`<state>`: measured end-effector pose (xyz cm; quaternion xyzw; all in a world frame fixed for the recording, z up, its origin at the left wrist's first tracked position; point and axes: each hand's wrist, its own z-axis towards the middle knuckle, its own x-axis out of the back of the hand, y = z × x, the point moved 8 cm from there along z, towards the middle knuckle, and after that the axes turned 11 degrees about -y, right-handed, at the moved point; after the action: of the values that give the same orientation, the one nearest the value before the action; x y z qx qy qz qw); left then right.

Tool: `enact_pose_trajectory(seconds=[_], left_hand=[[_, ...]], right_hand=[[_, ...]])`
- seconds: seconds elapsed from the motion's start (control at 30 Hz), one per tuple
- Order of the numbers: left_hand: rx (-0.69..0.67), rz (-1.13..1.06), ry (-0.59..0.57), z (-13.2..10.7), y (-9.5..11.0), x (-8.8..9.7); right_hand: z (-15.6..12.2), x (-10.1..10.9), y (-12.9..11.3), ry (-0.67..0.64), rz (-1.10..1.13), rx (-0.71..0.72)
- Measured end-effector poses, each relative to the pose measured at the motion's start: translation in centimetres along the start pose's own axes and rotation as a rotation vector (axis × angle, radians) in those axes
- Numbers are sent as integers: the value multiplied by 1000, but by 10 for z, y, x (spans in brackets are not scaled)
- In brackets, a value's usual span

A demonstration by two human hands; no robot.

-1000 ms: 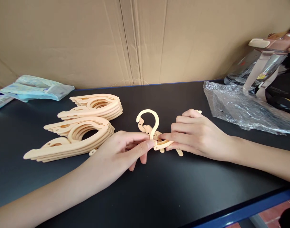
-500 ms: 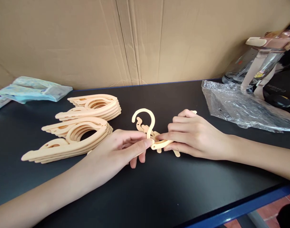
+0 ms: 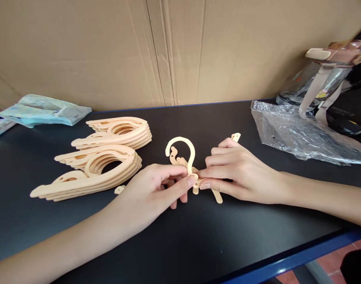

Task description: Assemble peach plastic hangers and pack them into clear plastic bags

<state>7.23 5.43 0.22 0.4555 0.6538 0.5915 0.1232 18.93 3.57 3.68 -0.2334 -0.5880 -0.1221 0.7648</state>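
Observation:
A cream plastic hanger hook (image 3: 192, 154) stands up at the middle of the table, its curve opening to the left. My left hand (image 3: 157, 183) pinches the hook's base between thumb and fingers. My right hand (image 3: 242, 171) is closed on a cream hanger arm against that base, and its fingers hide most of the arm. Loose cream hanger parts lie under and behind the hands: a strip end (image 3: 217, 196) below the right fingers, a tip (image 3: 236, 137) beyond the right hand, and a notched piece (image 3: 173, 154) behind the hook.
Folded cream hangers lie in a front stack (image 3: 88, 187) and a back stack (image 3: 118, 140) at left. A small cream piece (image 3: 120, 189) shows beside my left wrist. Blue packet (image 3: 47, 110), clear plastic bag (image 3: 295, 136) and drinking bottle (image 3: 328, 75) stand farther back, before cardboard (image 3: 109, 55).
Both hands have come closer together, the left one shifting slightly right with the hook. The hanger arm is now more covered by my right fingers.

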Motion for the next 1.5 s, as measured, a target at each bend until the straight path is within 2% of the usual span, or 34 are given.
enact_pose_trajectory(seconds=[0.5, 0.63, 0.97, 1.07, 1.27, 1.5], left_hand=[[29, 7, 34, 0, -3, 4], [19, 1, 31, -2, -2, 4], [9, -43, 22, -1, -2, 3], [29, -40, 31, -2, -3, 3], [46, -21, 22, -4, -5, 4], [44, -15, 20, -5, -6, 5]], right_hand=[[0, -3, 1, -80, 68, -33], [1, -1, 2, -55, 61, -60], [-6, 2, 5, -12, -88, -4], [-6, 5, 5, 18, -81, -9], [-4, 4, 2, -27, -35, -3], [-5, 4, 6, -23, -22, -5]])
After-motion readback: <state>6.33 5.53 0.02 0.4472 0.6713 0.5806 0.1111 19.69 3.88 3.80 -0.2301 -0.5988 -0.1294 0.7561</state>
